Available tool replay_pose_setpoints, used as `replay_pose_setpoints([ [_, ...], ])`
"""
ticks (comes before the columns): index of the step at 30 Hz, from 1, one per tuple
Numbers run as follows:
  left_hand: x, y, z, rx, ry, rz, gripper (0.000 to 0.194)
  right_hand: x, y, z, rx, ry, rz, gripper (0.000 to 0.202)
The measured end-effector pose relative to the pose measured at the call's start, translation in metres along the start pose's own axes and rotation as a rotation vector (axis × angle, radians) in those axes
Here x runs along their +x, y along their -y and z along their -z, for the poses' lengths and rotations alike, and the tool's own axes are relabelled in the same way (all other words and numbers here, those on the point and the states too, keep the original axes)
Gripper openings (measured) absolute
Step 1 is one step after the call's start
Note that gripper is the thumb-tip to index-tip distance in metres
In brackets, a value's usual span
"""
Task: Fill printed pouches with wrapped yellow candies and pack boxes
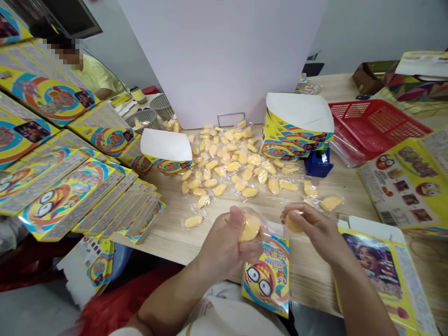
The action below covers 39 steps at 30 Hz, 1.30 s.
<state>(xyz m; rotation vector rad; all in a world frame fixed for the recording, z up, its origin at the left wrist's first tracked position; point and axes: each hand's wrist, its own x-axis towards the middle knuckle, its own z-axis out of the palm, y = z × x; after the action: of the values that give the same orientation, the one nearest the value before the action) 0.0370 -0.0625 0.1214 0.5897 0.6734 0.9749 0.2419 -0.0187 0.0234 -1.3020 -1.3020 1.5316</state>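
My left hand [227, 238] is closed around a yellow oval piece in clear wrapping [251, 227], the thumb along its side. Between the thumb and fingers of my right hand [313, 226] is another wrapped yellow piece [293, 223]. Just below my left hand, a yellow printed box [266, 280] with a cartoon face lies at the table's near edge. Beyond both hands spreads a loose pile of individually wrapped yellow pieces [233, 165]. A few single ones, such as a wrapped piece [193, 221], lie apart from it.
Stacked printed boxes [70, 196] rise on the left. Card trays stand left [167, 145] and nested right [297, 121] of the pile. A white panel [224, 60] stands behind. To the right are a red basket [371, 123] and a flat carton [378, 275]. A person [94, 74] sits far left.
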Motion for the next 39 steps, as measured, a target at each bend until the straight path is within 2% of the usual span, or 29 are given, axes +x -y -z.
replay_pose_setpoints([
  [5, 0.005, 0.001, 0.002, -0.002, -0.056, -0.035, 0.057, 0.017, -0.016, -0.007, -0.305, 0.041, 0.075, 0.03],
  [9, 0.009, 0.0, 0.005, 0.033, -0.105, -0.052, 0.057, 0.026, -0.04, -0.016, -0.427, 0.033, 0.061, 0.024],
  [12, 0.018, 0.002, 0.015, 0.045, -0.066, 0.021, 0.059, 0.028, -0.052, -0.018, -0.525, 0.047, 0.043, 0.019],
  [14, 0.03, 0.007, 0.026, 0.064, -0.009, 0.047, 0.06, 0.025, -0.052, -0.017, -0.562, 0.137, 0.05, 0.016],
  [17, 0.055, 0.022, 0.048, 0.253, -0.009, 0.004, 0.051, 0.019, -0.048, -0.018, -0.554, 0.329, 0.056, 0.018],
  [20, 0.081, 0.045, 0.069, 0.676, 0.025, 0.005, 0.032, 0.01, -0.046, -0.02, -0.537, 0.408, 0.039, 0.018],
  [22, 0.095, 0.059, 0.079, 0.906, 0.104, 0.003, 0.02, 0.003, -0.047, -0.021, -0.546, 0.361, 0.027, 0.019],
  [24, 0.104, 0.071, 0.085, 1.005, 0.178, -0.007, 0.015, -0.004, -0.048, -0.018, -0.565, 0.267, 0.037, 0.02],
  [27, 0.112, 0.084, 0.091, 1.057, 0.244, 0.009, 0.029, -0.01, -0.052, -0.006, -0.593, 0.059, 0.061, 0.023],
  [29, 0.118, 0.09, 0.093, 1.105, 0.262, 0.032, 0.036, -0.012, -0.055, 0.001, -0.592, -0.119, 0.065, 0.038],
  [31, 0.123, 0.094, 0.094, 1.166, 0.307, 0.064, 0.028, -0.012, -0.059, 0.003, -0.556, -0.217, 0.084, 0.054],
  [33, 0.127, 0.095, 0.093, 1.226, 0.388, 0.1, 0.013, -0.012, -0.063, 0.0, -0.497, -0.146, 0.094, 0.054],
  [35, 0.126, 0.094, 0.093, 1.284, 0.447, 0.129, 0.016, -0.012, -0.065, -0.005, -0.464, -0.006, 0.068, 0.037],
  [37, 0.118, 0.092, 0.093, 1.354, 0.433, 0.135, 0.021, -0.014, -0.065, -0.009, -0.468, 0.063, 0.045, 0.025],
  [39, 0.106, 0.09, 0.095, 1.431, 0.365, 0.125, 0.022, -0.016, -0.064, -0.01, -0.486, 0.097, 0.046, 0.024],
])
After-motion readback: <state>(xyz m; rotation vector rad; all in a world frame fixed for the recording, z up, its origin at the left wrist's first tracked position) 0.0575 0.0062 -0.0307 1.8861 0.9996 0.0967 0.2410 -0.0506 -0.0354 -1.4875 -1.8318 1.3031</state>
